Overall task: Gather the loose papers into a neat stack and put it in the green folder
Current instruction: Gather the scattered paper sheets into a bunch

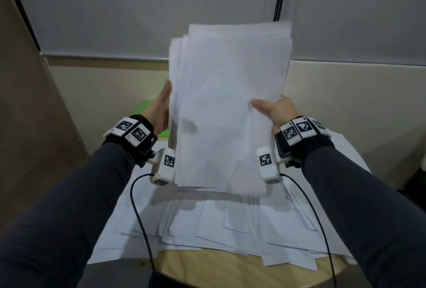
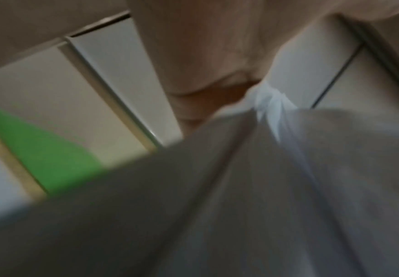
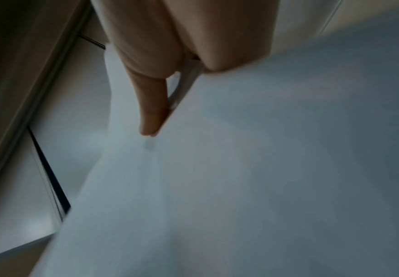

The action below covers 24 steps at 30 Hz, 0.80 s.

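The person's got a thick bundle of white paper sheets (image 1: 228, 107) standing upright above the round light-wood table (image 1: 221, 264), and the top edges are uneven. The left hand (image 1: 161, 107) lies flat against the bundle's left edge with fingers straight, while the right hand (image 1: 274, 110) pinches the right edge, thumb on the front. Plenty more loose white sheets (image 1: 230, 225) are lying fanned out on the table underneath. The flat green folder (image 1: 147, 112) peeks out behind the left wrist. Probably best to loosen the grip a bit and tap the bottom edge on the table so the sheets settle square, not squeeze hard.
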### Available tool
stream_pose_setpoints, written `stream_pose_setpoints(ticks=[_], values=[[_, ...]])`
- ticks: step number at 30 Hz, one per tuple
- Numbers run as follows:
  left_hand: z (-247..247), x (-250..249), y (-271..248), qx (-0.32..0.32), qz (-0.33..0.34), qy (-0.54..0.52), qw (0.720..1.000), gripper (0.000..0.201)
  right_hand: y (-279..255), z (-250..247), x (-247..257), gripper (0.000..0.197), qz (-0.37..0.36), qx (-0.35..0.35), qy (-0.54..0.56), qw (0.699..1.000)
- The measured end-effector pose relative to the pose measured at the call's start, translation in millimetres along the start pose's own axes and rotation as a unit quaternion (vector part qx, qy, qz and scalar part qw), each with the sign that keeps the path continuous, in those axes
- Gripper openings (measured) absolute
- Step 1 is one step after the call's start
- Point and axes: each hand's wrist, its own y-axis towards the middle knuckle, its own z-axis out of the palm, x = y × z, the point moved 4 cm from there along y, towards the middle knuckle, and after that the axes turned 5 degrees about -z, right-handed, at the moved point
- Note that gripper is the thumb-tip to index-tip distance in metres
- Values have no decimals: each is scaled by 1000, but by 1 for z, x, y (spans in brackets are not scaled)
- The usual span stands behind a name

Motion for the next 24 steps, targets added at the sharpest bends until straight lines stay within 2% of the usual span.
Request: stream_pose_setpoints(ticks=[2,4,6,8,12,15,17,19,21,22,24], values=[[2,-1,3,-12,52,2,999,103,1,-2,1,8,-19,-23,9,1000],[3,-4,5,-47,102,16,994,88,0,-3,3,10,-43,-38,2,998],[7,-2,8,-69,118,12,991,76,0,-3,7,13,-65,-50,-28,996],[8,2,9,-82,125,11,989,78,0,-6,7,15,-66,-55,-50,995],[7,2,10,-95,127,7,987,82,3,-8,16,36,-85,-51,-76,992],[8,-11,16,-121,144,8,982,56,9,0,26,38,-96,-45,-76,991],[11,-17,18,-147,151,7,978,35,11,3,24,30,-83,-39,-90,992],[13,-16,17,-162,141,12,977,27,11,0,23,31,-84,-52,-117,988],[16,-12,16,-137,129,17,982,36,8,-2,34,65,-155,-101,-158,970],[17,-10,17,-121,125,18,985,43,7,-1,45,85,-207,-129,-208,947],[16,-7,21,-115,118,6,986,54,0,11,77,108,-300,-165,-358,869]])
